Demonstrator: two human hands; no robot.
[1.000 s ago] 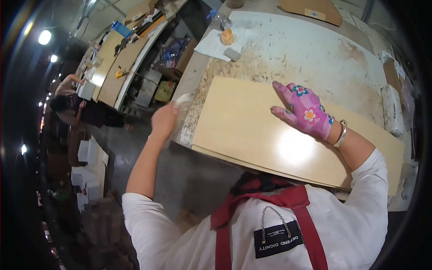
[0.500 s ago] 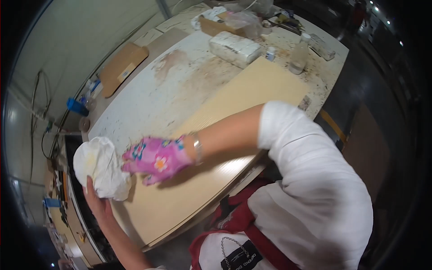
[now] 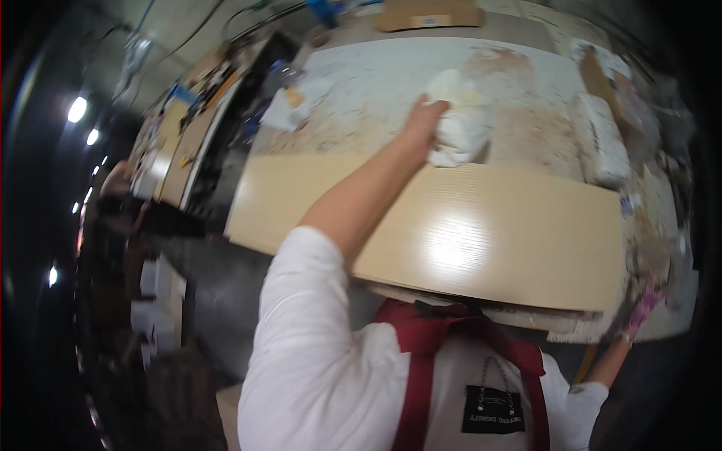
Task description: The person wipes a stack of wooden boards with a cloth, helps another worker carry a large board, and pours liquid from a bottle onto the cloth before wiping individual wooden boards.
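Observation:
A crumpled white cloth (image 3: pixel 465 124) is bunched in my bare left hand (image 3: pixel 425 126), over the far edge of a pale wood-grain board (image 3: pixel 526 218). The board lies along the near side of the worktable, with glare on its glossy face. My right hand (image 3: pixel 644 307), in a pink patterned glove, is stretched out to the far right by the table's corner. It is beside a cloudy, see-through bottle (image 3: pixel 653 255). The glove is small and blurred, so whether its fingers grip the bottle cannot be made out.
The stained white tabletop (image 3: pixel 361 90) extends behind the board. A white wrapped block (image 3: pixel 600 139) and plastic bags line the right side. A cardboard piece (image 3: pixel 429 13) lies at the back. Left of the table stand a cluttered bench (image 3: pixel 180 128) and another person (image 3: pixel 150 214).
The view has turned left. My left hand has carried the cloth from the board's left end to its far edge. My gloved right hand has left the cloth and reached far right to the bottle.

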